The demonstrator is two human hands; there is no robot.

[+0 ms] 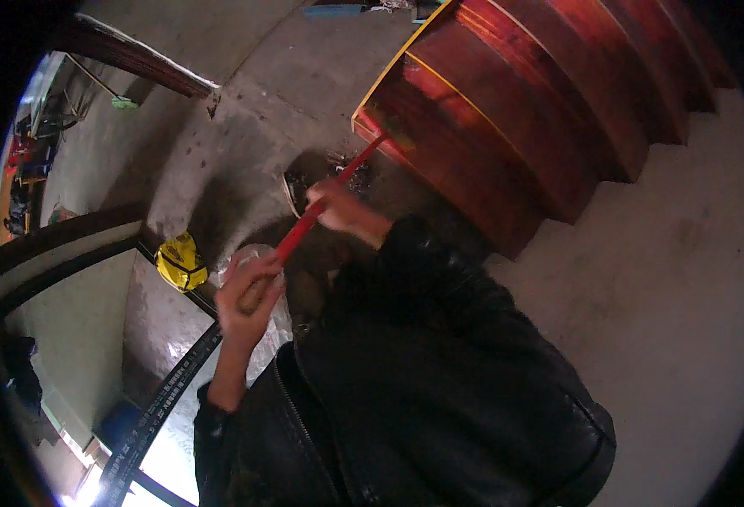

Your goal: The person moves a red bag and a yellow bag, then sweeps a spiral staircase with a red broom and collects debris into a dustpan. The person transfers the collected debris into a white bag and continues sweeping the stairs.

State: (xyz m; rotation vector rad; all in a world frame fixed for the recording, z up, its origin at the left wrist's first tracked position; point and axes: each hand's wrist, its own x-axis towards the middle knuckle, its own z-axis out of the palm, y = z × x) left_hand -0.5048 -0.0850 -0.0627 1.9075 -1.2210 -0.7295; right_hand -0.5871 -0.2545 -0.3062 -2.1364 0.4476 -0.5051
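A long red-handled broom [301, 228] slants up and right from my body toward the wooden stairs. My left hand [249, 296] is wrapped round the lower stretch of its handle, nearer to me. Farther along, my right hand [345, 209] grips the same handle. The broom's far end, blurred and partly greenish, is against the left end of the lowest step [448, 160]. Under my right hand, one dark shoe with a pale sole edge [294, 194] shows on the floor.
Reddish-brown stairs [541, 110] with yellow edging rise to the upper right beside a pale wall [642, 321]. A yellow bag [181, 262] lies by a dark frame at left. Clear plastic [281, 329] is near my left wrist. A green-headed long-handled tool [123, 102] stands farther off.
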